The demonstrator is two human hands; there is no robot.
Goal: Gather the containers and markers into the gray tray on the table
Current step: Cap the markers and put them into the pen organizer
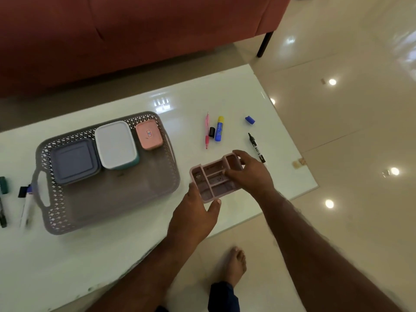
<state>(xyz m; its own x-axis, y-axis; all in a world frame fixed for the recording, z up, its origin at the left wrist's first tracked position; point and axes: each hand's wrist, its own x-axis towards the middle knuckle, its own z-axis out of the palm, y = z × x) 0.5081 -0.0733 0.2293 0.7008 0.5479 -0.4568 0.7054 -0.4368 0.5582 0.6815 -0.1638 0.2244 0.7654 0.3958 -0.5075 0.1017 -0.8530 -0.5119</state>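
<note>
Both hands hold a pink divided organiser (213, 179) just right of the gray tray (126, 199), above the table. My left hand (195, 212) grips its near edge; my right hand (249, 172) grips its far right end. Inside the tray sit a blue-lidded container (75, 162), a white-lidded teal container (116, 145) and a small pink container (149, 135). On the table to the right lie a pink pen (206, 130), a blue and yellow glue stick (219, 129), a black cap (211, 132), a blue cap (249, 120) and a black marker (256, 147).
Left of the tray lie a white marker (27, 203), a green marker (3, 199) and a dark cap. The white glossy table (112, 255) ends close on the right and near sides. A red sofa (135, 30) stands behind. My bare foot (235, 264) is on the tiled floor.
</note>
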